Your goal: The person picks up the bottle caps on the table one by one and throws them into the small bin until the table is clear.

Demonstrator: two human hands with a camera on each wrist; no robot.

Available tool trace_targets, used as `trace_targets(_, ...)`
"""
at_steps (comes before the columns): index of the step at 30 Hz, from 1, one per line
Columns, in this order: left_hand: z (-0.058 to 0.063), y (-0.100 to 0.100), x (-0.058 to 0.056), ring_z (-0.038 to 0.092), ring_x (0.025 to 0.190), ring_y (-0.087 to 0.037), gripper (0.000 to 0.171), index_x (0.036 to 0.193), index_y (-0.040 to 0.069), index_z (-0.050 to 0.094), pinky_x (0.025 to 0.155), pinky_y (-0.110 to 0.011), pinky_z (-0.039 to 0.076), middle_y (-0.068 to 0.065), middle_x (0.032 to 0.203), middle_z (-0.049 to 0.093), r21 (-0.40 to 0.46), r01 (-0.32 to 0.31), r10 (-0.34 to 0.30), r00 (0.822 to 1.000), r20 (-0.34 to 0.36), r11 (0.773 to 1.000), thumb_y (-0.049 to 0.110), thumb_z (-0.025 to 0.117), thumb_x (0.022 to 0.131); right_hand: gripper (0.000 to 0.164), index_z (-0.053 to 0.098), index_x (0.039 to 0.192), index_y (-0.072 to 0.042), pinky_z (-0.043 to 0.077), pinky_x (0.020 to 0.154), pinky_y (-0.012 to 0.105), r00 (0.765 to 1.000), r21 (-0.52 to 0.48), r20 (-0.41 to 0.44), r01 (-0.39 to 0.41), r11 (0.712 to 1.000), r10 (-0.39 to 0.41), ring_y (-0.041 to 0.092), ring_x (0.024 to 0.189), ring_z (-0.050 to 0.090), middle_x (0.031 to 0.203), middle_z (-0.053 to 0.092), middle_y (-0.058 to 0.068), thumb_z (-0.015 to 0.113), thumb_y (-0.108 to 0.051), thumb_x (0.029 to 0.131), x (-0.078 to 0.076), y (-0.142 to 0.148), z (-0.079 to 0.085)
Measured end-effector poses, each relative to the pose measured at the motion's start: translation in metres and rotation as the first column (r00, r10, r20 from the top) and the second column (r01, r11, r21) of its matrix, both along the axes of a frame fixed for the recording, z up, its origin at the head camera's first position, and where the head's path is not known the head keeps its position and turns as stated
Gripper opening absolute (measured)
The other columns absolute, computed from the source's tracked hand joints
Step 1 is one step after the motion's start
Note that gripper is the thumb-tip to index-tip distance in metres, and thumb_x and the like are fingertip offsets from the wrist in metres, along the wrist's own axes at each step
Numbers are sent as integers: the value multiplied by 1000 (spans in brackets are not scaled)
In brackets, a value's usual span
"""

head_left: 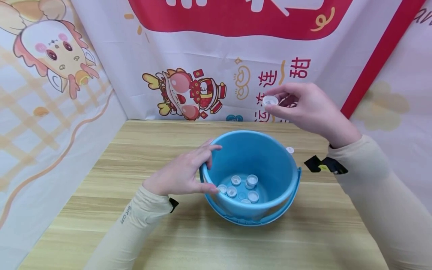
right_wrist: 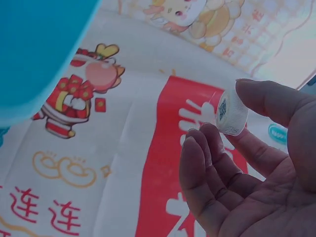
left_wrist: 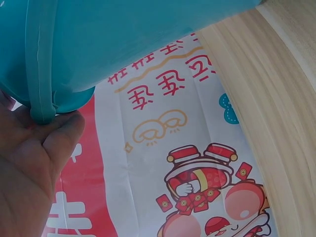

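Observation:
A blue bucket (head_left: 249, 213) stands upright on the table, its handle lowered along the near side. My left hand (head_left: 185, 170) grips the bucket's left rim, some fingers over the edge and the thumb along the near side. Several white bottle caps (head_left: 253, 196) lie on the bucket's bottom. Up above the bucket's far right side, my right hand (head_left: 308, 108) pinches one white bottle cap (head_left: 270, 100) between thumb and fingers. In the right wrist view this cap (right_wrist: 238, 114) shows ridged sides and a small printed code on its face.
Another white cap (head_left: 290, 150) sits on the wooden table (head_left: 135, 150) just behind the bucket's right side. A printed cloth backdrop (head_left: 209, 48) rises at the table's far edge, with more printed cloth on the left and right.

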State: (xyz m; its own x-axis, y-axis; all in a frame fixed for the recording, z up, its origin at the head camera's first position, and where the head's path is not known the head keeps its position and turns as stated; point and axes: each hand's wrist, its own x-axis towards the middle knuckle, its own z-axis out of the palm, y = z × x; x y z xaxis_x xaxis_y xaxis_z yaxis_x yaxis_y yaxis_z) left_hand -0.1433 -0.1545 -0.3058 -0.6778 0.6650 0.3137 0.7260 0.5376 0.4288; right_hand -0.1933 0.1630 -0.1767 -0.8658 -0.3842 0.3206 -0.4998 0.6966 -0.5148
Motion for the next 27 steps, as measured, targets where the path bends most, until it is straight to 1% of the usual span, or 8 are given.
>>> trace_targets(4,0,0,0,27,146,-20,46,93,24,47,99,-38,48,-4,154,40,-6,-5,5,1000,1,1000,55,78,79,48,65,129,-19,56,72,27,999,-5,-25,-49,999,49,19,88,63,104,67,2,73,-43,88,8,-9,5)
trace_targets(7,0,-1,0,26,146,-20,47,93,23,48,100,-39,47,-3,154,39,-11,-12,12,1000,4,1000,56,78,79,46,66,127,-19,57,71,29,996,-18,-34,-78,997,77,19,85,63,100,68,1,75,-40,87,14,-14,7)
trace_targets(12,1,0,0,26,146,-19,48,95,23,49,99,-38,48,-2,154,39,-17,-19,19,1000,5,1000,60,75,79,45,67,126,-18,57,74,35,994,-29,-39,-104,994,103,19,87,62,104,67,2,77,-37,86,21,-21,7)
trace_targets(17,1,-1,0,26,146,-18,50,96,24,49,99,-37,48,-1,154,39,-22,-16,16,1000,4,1000,65,71,80,42,68,124,-17,57,76,36,986,-38,-50,-162,986,160,18,88,62,107,67,0,77,-34,87,24,-26,6)
trace_targets(21,1,-1,-1,27,145,-18,50,98,23,49,99,-36,48,-2,154,39,-20,-13,13,1000,5,1000,65,71,80,42,67,124,-16,57,78,37,980,-41,-31,-196,980,194,17,89,63,108,67,-1,77,-34,87,27,-30,5)
trace_targets(27,0,0,-1,28,145,-18,49,98,21,50,98,-35,49,-3,154,39,-17,-8,8,1000,6,1000,58,76,79,43,67,125,-17,58,74,37,978,-29,1,-210,977,210,18,88,63,106,67,0,78,-31,86,28,-35,2)
